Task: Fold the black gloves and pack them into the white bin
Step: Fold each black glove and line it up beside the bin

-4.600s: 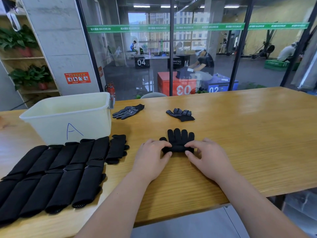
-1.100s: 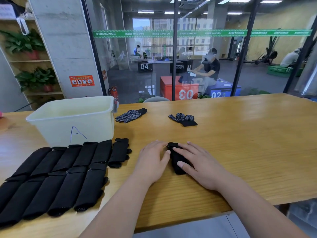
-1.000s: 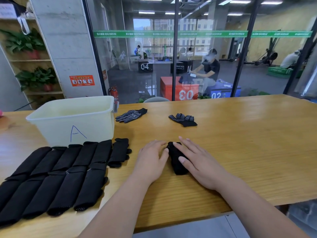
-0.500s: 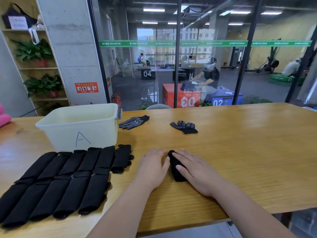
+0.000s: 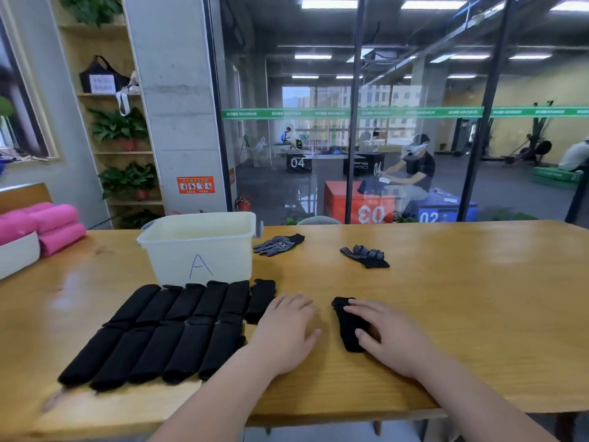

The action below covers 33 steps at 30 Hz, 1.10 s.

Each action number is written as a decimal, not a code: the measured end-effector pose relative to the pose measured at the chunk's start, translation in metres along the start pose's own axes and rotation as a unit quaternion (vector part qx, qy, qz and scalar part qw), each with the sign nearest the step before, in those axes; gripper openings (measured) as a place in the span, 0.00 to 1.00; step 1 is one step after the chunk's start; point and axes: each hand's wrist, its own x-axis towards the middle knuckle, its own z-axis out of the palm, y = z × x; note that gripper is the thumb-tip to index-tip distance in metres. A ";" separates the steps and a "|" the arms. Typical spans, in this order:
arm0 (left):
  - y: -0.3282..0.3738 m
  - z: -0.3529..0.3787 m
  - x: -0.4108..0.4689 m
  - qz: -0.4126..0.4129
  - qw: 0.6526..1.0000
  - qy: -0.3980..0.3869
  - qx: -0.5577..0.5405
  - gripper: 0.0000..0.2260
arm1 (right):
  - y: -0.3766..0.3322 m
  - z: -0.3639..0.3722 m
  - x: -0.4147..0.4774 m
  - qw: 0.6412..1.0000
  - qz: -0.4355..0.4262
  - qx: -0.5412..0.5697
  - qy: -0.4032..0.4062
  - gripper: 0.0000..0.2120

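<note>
Black folded knit glove (image 5: 346,333) lies under flat right hand (image 5: 393,341); left hand (image 5: 287,330) flat on wooden table (image 5: 478,298).

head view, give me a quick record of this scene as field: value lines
bin: white bin marked A, contents not visible
surface: wooden table
done pile: rows of folded gloves in front of the bin
current glove: narrow folded glove beside the pile
right hand: right hand rests flat on the narrow folded glove
left hand: left hand flat on the table, holding nothing
unfolded: near dotted glove by the bin, far dotted glove to its right
</note>
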 end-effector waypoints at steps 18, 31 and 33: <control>-0.076 -0.027 -0.083 -0.105 0.994 0.021 -0.012 0.22 | -0.123 0.028 0.009 0.993 -0.071 0.074 -0.064 0.28; -0.101 -0.023 -0.099 -0.177 0.984 -0.011 -0.007 0.25 | -0.168 0.054 0.038 0.989 -0.095 -0.008 -0.111 0.31; -0.102 -0.021 -0.100 -0.180 0.984 -0.014 -0.008 0.25 | -0.170 0.055 0.040 0.989 -0.094 -0.023 -0.114 0.31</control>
